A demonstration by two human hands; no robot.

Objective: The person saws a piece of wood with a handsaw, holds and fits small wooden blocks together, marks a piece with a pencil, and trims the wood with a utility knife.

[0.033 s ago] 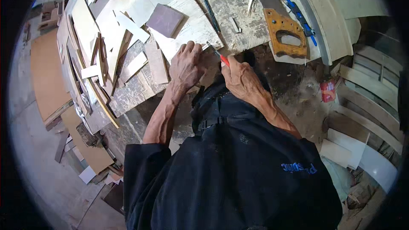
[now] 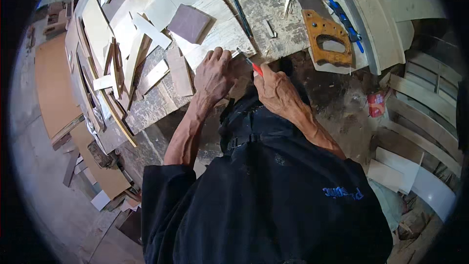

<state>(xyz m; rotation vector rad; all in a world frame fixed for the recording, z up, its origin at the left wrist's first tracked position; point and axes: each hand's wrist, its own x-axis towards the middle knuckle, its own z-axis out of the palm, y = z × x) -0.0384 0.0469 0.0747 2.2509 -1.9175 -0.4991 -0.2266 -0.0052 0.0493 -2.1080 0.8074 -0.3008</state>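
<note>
My right hand [image 2: 281, 93] grips the red handle of a slim metal-shafted tool [image 2: 258, 70]; its exact kind is unclear. The shaft points up and left, toward the fingertips of my left hand [image 2: 214, 76]. That hand is closed, knuckles up, at the near edge of a pale wooden board [image 2: 227, 24]. A small light bit shows by its fingers, but what they pinch is hidden. On the board, just beyond my left hand, lies a purplish-brown square block [image 2: 189, 23]. A dark pen-like stick [image 2: 242, 15] rests along the board's right edge.
A handsaw [image 2: 309, 32] with a wooden handle lies at the bench's right, beside a blue and black tool [image 2: 345, 21]. Wood offcuts [image 2: 129, 71] crowd the left of the worn workbench [image 2: 288, 41]. A red packet [image 2: 376, 104] and curved panels [image 2: 425, 95] are at the right.
</note>
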